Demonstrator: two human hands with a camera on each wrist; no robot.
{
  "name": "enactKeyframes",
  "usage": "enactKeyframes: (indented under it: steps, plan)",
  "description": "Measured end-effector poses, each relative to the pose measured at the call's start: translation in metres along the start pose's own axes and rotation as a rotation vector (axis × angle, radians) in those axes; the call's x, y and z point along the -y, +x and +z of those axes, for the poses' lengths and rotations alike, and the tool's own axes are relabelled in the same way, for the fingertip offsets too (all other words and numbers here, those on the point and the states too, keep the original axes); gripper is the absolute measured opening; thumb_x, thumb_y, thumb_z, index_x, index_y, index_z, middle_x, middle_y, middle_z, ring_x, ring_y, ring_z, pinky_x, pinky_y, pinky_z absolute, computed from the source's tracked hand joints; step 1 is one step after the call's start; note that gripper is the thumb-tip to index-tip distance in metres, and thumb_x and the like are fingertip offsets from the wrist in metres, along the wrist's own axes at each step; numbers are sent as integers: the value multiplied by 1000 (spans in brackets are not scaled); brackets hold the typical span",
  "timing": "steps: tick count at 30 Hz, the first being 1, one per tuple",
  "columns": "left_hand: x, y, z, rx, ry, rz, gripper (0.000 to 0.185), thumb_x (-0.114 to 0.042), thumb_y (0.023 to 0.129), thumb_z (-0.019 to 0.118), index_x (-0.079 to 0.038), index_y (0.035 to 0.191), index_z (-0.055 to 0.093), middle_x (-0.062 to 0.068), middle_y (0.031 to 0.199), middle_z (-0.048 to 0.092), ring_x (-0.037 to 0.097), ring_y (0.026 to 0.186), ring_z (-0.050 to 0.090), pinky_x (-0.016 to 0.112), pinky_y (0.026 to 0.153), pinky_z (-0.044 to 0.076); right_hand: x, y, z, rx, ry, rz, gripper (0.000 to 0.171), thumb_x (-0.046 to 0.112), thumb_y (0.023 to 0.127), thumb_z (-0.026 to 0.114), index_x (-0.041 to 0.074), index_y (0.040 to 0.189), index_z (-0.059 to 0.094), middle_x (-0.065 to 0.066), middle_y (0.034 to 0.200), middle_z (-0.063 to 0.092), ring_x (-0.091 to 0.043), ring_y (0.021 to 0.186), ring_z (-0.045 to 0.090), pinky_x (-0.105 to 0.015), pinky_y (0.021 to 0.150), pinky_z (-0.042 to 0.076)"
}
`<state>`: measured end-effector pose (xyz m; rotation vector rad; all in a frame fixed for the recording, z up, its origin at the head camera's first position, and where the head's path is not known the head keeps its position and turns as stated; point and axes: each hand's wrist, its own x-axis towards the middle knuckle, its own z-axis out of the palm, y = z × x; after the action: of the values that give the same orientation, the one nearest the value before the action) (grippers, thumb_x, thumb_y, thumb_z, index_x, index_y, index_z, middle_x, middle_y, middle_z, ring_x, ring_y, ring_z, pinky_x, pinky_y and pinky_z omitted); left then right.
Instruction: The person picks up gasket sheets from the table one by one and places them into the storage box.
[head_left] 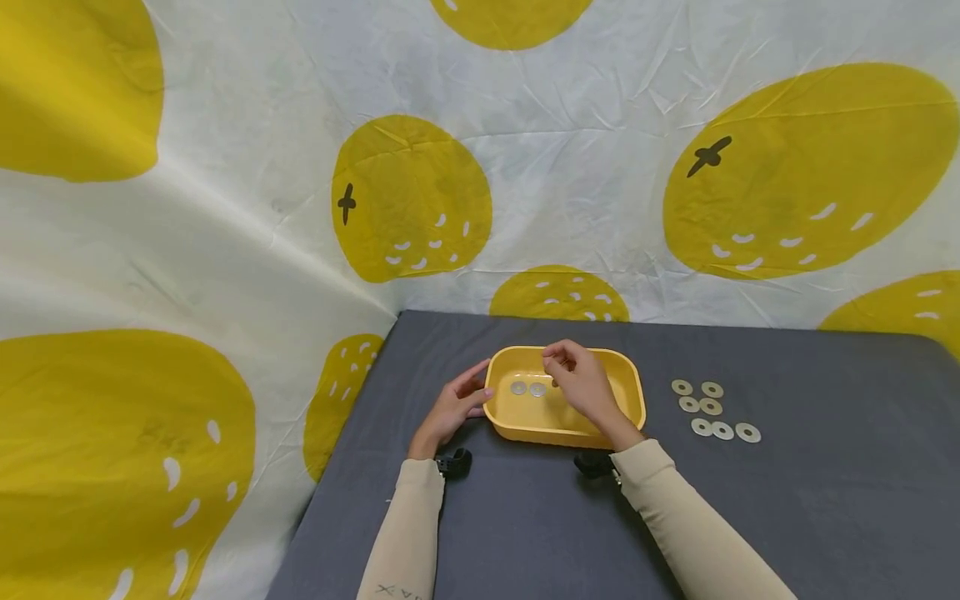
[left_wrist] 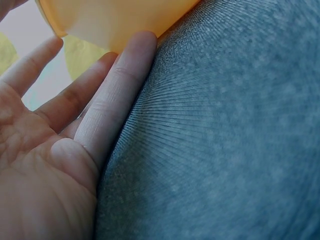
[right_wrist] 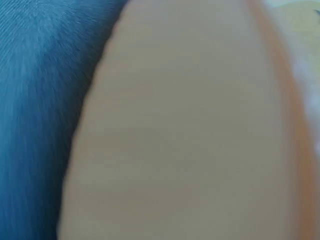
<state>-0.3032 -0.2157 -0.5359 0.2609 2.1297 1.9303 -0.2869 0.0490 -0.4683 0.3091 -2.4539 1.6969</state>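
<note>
The right of 2 hands (head_left: 588,390) partly hides the tray (head_left: 517,412); bottom edge crops sleeves (head_left: 705,529).

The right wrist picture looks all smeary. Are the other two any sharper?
Right wrist: blurred, the yellow tub's wall a featureless expanse, its rim an orange smear; left wrist: sharper, with creases on the left hand and ribbed weave in the tablecloth; head: clear enough to show holes in the washers.
</note>
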Motion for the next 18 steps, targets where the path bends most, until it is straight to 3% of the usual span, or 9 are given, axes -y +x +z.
enactKeyframes:
  steps: [5, 10, 14, 18]
  plan:
    - [-2, 1, 1, 0, -6, -5, 57, -26, 99, 70, -37, 152, 49, 15, 139, 59, 25, 112, 69, 38, 90, 62, 0, -13, -47, -77, 30, -43, 16, 15, 102, 64, 3, 110, 70, -21, 87, 69, -27, 69, 65, -25, 59, 55]
    - [-2, 2, 2, -11, -4, -5, 58, -24, 99, 69, -35, 152, 49, 16, 139, 59, 25, 112, 68, 38, 89, 63, -21, -25, -105, -162, -49, 56, 26, 24, 104, 62, 2, 116, 68, -8, 86, 72, -12, 70, 67, -22, 62, 57]
    - [-1, 2, 2, -22, 8, -8, 58, -23, 100, 69, -36, 153, 49, 16, 139, 59, 25, 112, 68, 38, 89, 63, -39, -38, -144, -140, -132, 152, 33, 29, 106, 58, 2, 123, 65, 8, 85, 71, -9, 74, 67, -23, 64, 58]
    - [-1, 2, 2, -22, 5, -17, 58, -24, 99, 70, -37, 152, 49, 16, 139, 59, 25, 112, 68, 38, 89, 63, -56, -52, -172, -82, -227, 166, 35, 28, 106, 57, -1, 124, 64, 14, 81, 69, -8, 71, 66, -28, 61, 57]
